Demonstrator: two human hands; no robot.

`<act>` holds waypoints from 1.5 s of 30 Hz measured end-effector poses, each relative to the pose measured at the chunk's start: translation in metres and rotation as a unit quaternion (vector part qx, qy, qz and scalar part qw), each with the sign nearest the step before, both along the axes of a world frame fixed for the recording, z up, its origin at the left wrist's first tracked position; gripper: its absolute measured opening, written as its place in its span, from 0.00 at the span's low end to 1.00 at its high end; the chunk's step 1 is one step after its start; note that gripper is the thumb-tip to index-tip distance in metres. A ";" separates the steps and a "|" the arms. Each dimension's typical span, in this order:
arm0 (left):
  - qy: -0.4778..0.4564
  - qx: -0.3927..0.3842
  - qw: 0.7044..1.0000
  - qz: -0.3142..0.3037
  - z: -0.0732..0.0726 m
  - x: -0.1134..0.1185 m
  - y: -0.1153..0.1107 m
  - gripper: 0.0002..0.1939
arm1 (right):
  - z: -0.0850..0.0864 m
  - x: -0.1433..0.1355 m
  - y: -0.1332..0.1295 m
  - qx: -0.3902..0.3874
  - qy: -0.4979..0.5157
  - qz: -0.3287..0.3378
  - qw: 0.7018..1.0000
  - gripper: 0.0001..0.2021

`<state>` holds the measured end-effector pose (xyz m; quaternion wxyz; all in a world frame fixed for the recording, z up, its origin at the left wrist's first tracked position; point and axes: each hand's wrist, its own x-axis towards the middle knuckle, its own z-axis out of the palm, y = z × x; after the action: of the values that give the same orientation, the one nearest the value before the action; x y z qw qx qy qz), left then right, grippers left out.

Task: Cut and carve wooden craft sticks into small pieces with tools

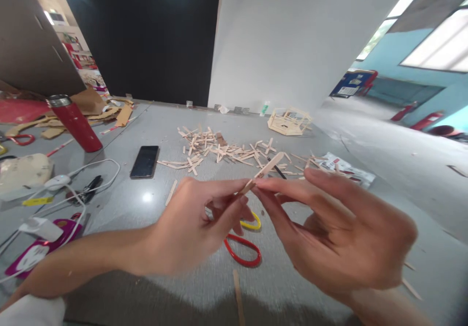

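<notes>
Over the middle of the table, my left hand [197, 223] and my right hand [336, 228] meet at the fingertips. Between thumb and finger, my left hand pinches a wooden craft stick [271, 164] that slants away to the upper right. My right fingertips are pressed together on it beside the left ones; whether it is one stick or two joined is hard to see. Below lie scissors [244, 252] with a red and a yellow handle loop, their blades hidden by my left hand. One loose craft stick [238, 297] rests near the front edge.
Loose sticks and crossed stick pieces [219, 148] are scattered behind my hands. A stick-built frame [290, 121] stands at the back right. On the left are a phone [145, 162], a red flask [76, 124], cables and a purple power strip [44, 248]. A plastic packet [345, 167] lies right.
</notes>
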<state>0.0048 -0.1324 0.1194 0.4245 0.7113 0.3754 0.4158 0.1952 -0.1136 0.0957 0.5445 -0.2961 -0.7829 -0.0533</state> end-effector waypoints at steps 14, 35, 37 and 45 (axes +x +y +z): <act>0.066 0.058 0.996 0.029 -0.009 0.002 0.004 0.11 | 0.008 0.001 0.008 0.015 -0.086 0.004 0.996 0.21; 0.061 0.066 0.995 0.038 -0.017 0.005 0.006 0.13 | -0.001 -0.001 0.026 0.080 -0.127 0.095 0.984 0.20; 0.038 0.046 0.998 0.037 -0.017 0.006 0.005 0.12 | 0.001 0.001 0.024 0.034 -0.128 0.083 0.988 0.17; -0.038 -0.013 0.999 0.023 -0.015 0.009 -0.002 0.13 | 0.010 0.011 0.011 -0.070 -0.091 0.063 0.991 0.16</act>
<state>0.0138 -0.1341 0.1047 0.4378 0.6804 0.3807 0.4478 0.2063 -0.1028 0.1058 0.4510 -0.2774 -0.8483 0.0088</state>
